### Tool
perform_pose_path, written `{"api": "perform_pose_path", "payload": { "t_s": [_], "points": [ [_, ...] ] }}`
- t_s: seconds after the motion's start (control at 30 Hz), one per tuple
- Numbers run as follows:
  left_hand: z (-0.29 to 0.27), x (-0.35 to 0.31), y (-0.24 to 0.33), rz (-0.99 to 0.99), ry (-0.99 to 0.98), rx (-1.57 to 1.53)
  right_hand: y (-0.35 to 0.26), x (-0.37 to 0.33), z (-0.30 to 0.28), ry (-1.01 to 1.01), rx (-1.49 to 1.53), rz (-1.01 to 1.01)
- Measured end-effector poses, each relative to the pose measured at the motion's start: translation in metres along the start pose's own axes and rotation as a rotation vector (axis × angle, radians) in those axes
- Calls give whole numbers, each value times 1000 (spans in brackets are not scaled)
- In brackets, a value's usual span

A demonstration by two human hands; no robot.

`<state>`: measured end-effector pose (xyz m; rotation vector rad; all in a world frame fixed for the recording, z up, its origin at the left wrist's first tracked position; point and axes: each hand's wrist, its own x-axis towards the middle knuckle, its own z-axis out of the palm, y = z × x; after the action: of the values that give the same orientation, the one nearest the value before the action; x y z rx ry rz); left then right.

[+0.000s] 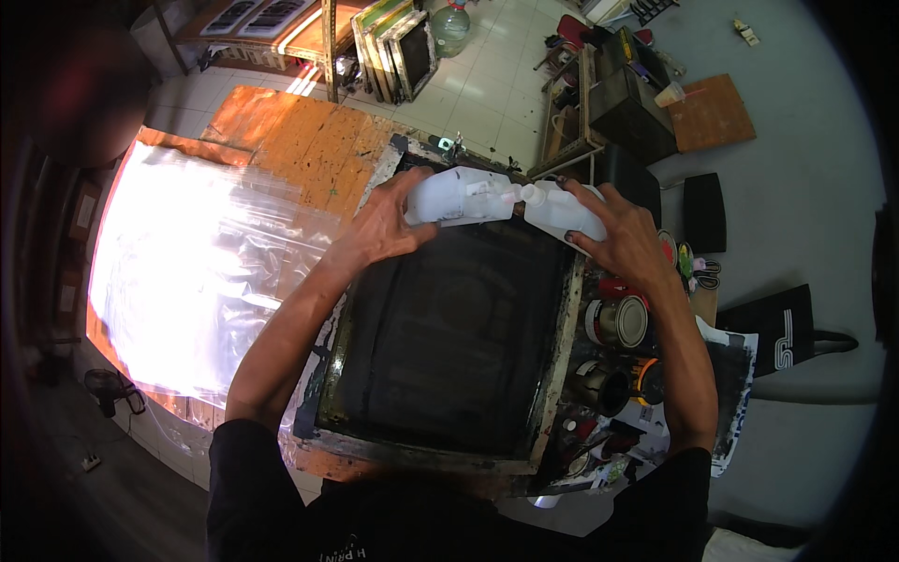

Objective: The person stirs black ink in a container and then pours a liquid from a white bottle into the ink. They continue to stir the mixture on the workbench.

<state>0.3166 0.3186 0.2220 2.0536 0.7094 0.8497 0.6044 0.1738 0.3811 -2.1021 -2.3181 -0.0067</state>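
Observation:
Each of my hands grips a white plastic bottle above the far end of a dark screen-printing frame. My left hand (pixel 391 217) is closed around the larger bottle (pixel 459 195), which lies tilted with its neck toward the right. A smaller bottle (pixel 567 214) is in my right hand (pixel 620 229), its top pointing left. The two bottle necks come close together between my hands; whether they touch I cannot tell. Below them the screen-printing frame (pixel 557 375) has a dark mesh with faint shapes on it.
Clear plastic sheets (pixel 197 272) cover the left of the orange wooden table (pixel 290 140). Beside the frame's right edge stand several paint cans (pixel 618 321) and a dark open pot (pixel 599 389). Beyond the table, more frames (pixel 393 51) lean near a large water bottle (pixel 451 28).

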Motion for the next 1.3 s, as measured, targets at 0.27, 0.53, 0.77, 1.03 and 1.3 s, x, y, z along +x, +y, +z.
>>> {"api": "perform_pose_path", "payload": {
  "t_s": [0.27, 0.53, 0.77, 1.03, 1.3],
  "points": [
    [1, 0, -1, 18, 4, -2, 6, -1, 3, 5, -19, -28],
    [-2, 0, 6, -48, -26, -7, 1, 0, 0, -9, -6, 4],
    [-3, 0, 5, -47, -28, -5, 5, 0, 2, 16, -16, -42],
    [-6, 0, 12, -83, -41, -10, 4, 1, 1, 6, -22, -28],
    [-1, 0, 3, -7, 12, -9, 3, 1, 0, 2, -20, -27]
  ]
}}
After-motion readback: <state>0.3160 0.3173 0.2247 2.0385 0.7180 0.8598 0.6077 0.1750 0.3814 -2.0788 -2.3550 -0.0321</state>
